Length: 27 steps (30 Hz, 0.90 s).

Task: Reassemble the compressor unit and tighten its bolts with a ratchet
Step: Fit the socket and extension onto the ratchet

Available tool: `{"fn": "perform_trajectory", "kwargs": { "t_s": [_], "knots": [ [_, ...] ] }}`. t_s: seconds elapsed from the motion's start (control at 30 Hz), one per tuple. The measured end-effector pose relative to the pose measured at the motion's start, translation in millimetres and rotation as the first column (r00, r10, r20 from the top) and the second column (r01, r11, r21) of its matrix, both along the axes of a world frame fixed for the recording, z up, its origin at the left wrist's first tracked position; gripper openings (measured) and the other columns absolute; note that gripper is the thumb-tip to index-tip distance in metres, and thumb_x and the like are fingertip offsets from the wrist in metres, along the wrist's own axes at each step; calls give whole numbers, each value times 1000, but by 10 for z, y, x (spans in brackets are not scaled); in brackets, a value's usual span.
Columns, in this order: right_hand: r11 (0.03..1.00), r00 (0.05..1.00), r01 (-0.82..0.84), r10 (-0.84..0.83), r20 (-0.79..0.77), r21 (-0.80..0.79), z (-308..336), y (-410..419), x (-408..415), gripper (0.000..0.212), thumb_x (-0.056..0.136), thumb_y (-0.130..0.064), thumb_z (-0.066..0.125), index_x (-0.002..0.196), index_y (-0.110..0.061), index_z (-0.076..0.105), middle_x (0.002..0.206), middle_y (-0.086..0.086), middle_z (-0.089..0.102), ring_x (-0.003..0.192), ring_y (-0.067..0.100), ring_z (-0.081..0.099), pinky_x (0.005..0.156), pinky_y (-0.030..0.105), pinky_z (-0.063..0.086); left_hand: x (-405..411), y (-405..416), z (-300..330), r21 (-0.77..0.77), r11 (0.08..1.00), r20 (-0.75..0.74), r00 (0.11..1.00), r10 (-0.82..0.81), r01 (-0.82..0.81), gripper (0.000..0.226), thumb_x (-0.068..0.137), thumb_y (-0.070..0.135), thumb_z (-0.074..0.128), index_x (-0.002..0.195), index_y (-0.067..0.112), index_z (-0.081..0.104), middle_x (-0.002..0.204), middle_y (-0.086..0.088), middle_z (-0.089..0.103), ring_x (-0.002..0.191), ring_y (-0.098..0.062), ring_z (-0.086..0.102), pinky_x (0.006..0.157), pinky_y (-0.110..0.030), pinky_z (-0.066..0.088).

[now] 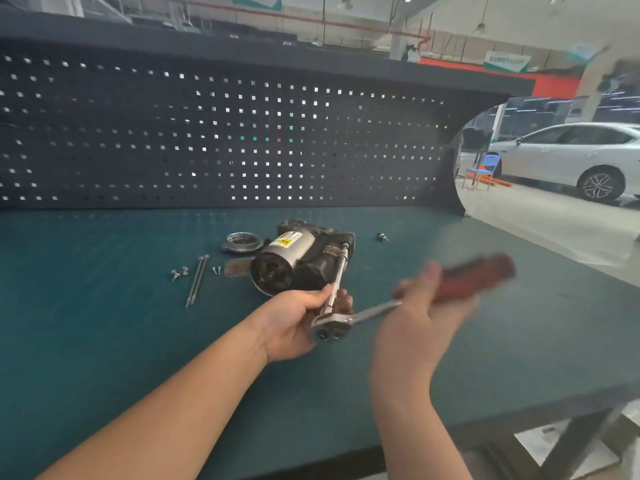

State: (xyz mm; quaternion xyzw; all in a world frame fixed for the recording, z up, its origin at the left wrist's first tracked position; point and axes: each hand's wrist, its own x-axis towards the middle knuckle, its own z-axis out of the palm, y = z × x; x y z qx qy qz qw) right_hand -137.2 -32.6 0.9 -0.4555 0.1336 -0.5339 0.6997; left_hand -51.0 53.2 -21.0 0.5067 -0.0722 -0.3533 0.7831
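head view looked down on a green workbench point(104, 341) backed by a dark pegboard point(207, 133). the compressor unit point(294, 259) lay on its side near the middle of the bench, its silver cylinder with a yellow warning label pointing toward the camera, the near end open. a ratchet point(349, 318) with a long extension bar point(337, 275) reached from its head up to the right side of the unit, where the far tip met a fitting.

the left hand point(294, 327) curled around the lower part of the extension bar, thumb and fingers wrapped close just above the ratchet head. the right hand point(415, 323) was blurred — it lay against the ratchet's red handle point(478, 277), thumb up along it, but how tightly the fingers closed could not be told.

left of the unit lay two long bolts point(196, 280) side by side, a few short screws point(179, 273) beside them, one more screw point(216, 270) nearer the unit, a round end cap point(242, 241) and a flat plate point(237, 266) touching the unit's side. a small fitting point(382, 237) sat apart on the right. beyond the bench stood a white car point(571, 157) and a blue chair point(483, 169).
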Motion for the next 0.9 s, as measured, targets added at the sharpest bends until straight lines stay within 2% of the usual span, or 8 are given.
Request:
{"fn": "perform_trajectory", "kwargs": {
  "t_s": [0.17, 0.37, 0.47, 0.57, 0.63, 0.73, 0.8, 0.9],
  "knots": [
    [599, 914, -346, 43, -402, -722, 351, 215, 126, 24, 92, -43, 60, 92, -42, 36, 67, -22, 58, 61, 2, 56, 52, 17, 38, -50, -2, -26, 105, 993, 147, 987, -62, 47, 39, 100, -1, 35, 75, 4, 64, 71, -13, 54, 61, -22, 52, 56, -30, 41],
    [988, 984, 152, -153, 95, 9, 10, 92, 7, 27, 99, -25, 54, 121, -30, 39, 81, 6, 63, 61, 2, 58, 61, 12, 43, -13, -2, -26, 9, 996, 35, 996, -86, 86, 37, 103, 12, 39, 94, 1, 73, 82, -7, 75, 70, -16, 73, 68, -25, 57],
    [977, 989, 149, -147, 29, -151, 48, 115, 40, 37, 99, -26, 55, 132, -25, 40, 82, 0, 64, 60, 0, 57, 62, 15, 43, -2, -14, -64, 16, 996, 30, 996, -86, 85, 40, 100, 8, 45, 74, 3, 75, 70, -6, 73, 58, -14, 69, 54, -21, 55],
    [597, 956, -155, -110, -273, -787, 247, 310, 162, 37, 93, -40, 60, 120, -49, 36, 76, -21, 61, 59, -3, 55, 57, 17, 41, -48, -26, -54, -25, 995, 71, 993, -97, 99, 20, 88, 3, 56, 74, 5, 71, 71, -9, 67, 63, -18, 63, 66, -30, 49],
    [361, 894, -346, -155, -421, -866, 273, 457, 215, 26, 93, -45, 57, 113, -48, 41, 74, -19, 60, 65, 1, 56, 57, 25, 43, -48, -26, -67, -154, 985, 12, 997, -82, 82, 14, 81, 9, 62, 75, 6, 73, 75, -10, 71, 70, -21, 69, 79, -36, 49],
    [719, 954, -76, -149, -260, -691, 141, 435, 171, 17, 88, -54, 51, 102, -56, 42, 75, -27, 62, 67, -9, 57, 60, 8, 39, -28, -10, -52, -122, 978, 32, 985, -168, 171, 28, 84, 22, 61, 104, 7, 75, 84, -4, 72, 79, -17, 68, 79, -31, 52],
    [946, 971, 224, -238, -34, -232, 53, 273, 122, 23, 89, -51, 49, 107, -37, 51, 72, -17, 63, 64, -11, 56, 60, 3, 37, 19, -17, -79, -71, 991, 1, 994, -110, 110, 31, 97, 12, 49, 117, -5, 65, 86, -8, 73, 75, -18, 71, 66, -26, 56],
    [915, 946, 318, -325, -10, 247, -46, 36, 162, 22, 101, -34, 48, 103, -12, 50, 75, 1, 55, 55, -3, 50, 56, 7, 38, 60, -27, -94, -40, 995, 25, 996, -86, 87, 36, 99, 12, 47, 82, -1, 76, 80, -8, 76, 67, -18, 73, 57, -24, 58]
  ]
}}
